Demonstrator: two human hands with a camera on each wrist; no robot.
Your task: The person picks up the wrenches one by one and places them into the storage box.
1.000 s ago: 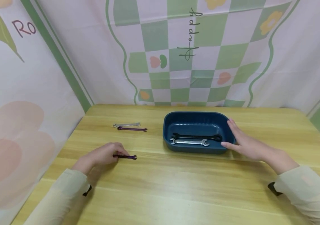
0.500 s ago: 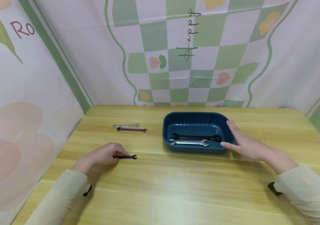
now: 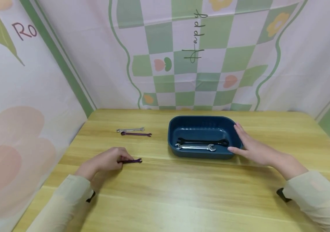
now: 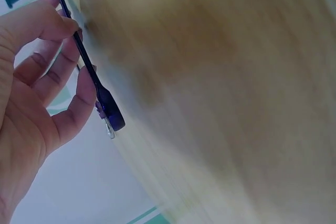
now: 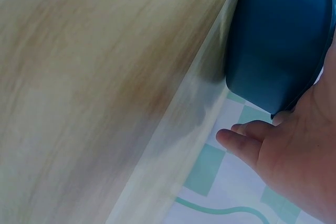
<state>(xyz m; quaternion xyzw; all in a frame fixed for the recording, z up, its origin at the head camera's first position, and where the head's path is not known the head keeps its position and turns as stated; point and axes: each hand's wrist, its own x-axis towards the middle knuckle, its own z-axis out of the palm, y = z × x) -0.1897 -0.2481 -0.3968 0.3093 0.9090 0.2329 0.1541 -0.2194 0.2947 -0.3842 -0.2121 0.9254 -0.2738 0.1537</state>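
In the head view my left hand (image 3: 110, 159) pinches a small dark purple wrench (image 3: 135, 160) close over the table, its jaw end pointing right. The left wrist view shows thumb and fingertips on the shaft of this wrench (image 4: 84, 53), one thick end hanging past the little finger. My right hand (image 3: 256, 150) rests with fairly straight fingers against the right end of a dark blue plastic bin (image 3: 202, 155), thumb at the front corner. Inside the bin lie a black wrench (image 3: 202, 141) and a silver double open-ended wrench (image 3: 195, 147), side by side.
Left of the bin, a small silver wrench (image 3: 130, 130) and another purple wrench (image 3: 136, 134) lie nearly parallel on the wooden table (image 3: 176, 196). A patterned cloth (image 3: 182, 83) hangs behind the table's back edge, and another covers the left side.
The purple wrench in my left hand has tilted slightly, its jaw end now a little higher and further right. The right hand and the bin hold their place.
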